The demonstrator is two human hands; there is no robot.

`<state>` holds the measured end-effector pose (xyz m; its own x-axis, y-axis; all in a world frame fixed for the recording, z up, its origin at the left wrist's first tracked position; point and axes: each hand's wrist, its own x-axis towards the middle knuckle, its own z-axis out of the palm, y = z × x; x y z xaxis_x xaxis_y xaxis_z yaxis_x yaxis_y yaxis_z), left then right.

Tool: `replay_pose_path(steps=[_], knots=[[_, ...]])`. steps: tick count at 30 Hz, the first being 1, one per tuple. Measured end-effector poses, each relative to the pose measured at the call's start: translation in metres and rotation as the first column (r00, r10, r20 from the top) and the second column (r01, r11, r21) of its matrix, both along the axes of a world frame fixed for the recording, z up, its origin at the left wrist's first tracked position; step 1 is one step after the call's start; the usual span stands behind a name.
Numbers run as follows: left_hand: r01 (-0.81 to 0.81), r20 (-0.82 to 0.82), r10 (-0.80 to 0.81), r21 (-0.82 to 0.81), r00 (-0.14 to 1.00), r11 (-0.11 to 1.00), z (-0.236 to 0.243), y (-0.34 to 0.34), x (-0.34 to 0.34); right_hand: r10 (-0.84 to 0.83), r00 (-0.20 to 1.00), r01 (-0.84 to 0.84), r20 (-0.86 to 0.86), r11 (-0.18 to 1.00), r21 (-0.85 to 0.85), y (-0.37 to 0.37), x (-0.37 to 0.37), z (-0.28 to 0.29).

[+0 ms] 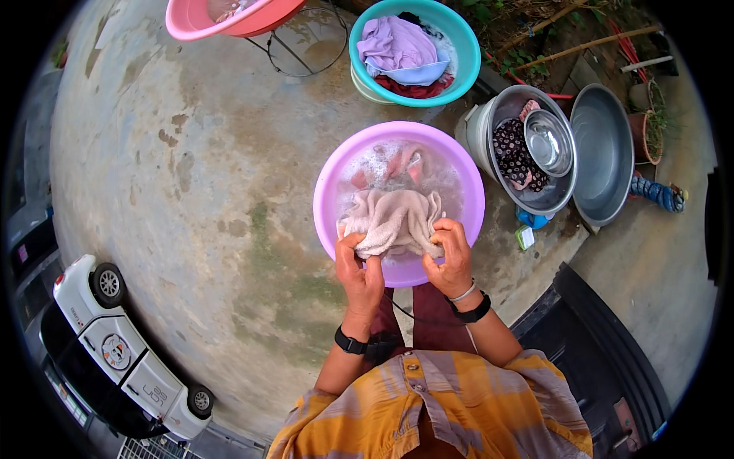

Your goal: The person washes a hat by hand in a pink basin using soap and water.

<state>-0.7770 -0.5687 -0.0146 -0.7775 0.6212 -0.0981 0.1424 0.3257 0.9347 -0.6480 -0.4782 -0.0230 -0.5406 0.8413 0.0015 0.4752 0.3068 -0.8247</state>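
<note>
A wet beige towel (394,218) is stretched between my two hands over a purple basin (324,180) of sudsy water. My left hand (359,271) grips the towel's near left part, fingers closed on it. On the other side my right hand (449,256) pinches the towel's right edge. The towel's lower folds hang at the water, and I cannot tell how much lies under it. Behind the towel, a pinkish cloth (405,162) sits partly sunk in the foam.
A teal basin (468,53) with lilac, blue and red clothes stands beyond. To the right are a metal basin (562,200) with dark patterned cloth and a bowl, and another metal basin (604,153). A red basin (183,19) rests on a wire stand. A white car (130,359) is at left.
</note>
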Motion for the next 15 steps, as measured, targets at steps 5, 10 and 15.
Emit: replay_pose_path(steps=[5, 10, 15], knots=[[0.187, 0.021, -0.186, -0.133, 0.982, 0.973, -0.028, -0.006, 0.002, 0.26, 0.928, -0.244, 0.266, 0.966, -0.09, -0.011, -0.017, -0.019], [0.304, -0.218, -0.503, -0.579, 0.836, 0.757, -0.054, 0.001, 0.013, 0.311, 0.743, -0.276, 0.593, 0.949, -0.152, -0.007, -0.022, -0.055], [0.322, -0.198, -0.625, -0.719, 0.755, 0.617, -0.075, 0.007, 0.014, 0.494, 0.596, -0.274, 0.633, 0.866, -0.418, -0.008, -0.026, -0.084]])
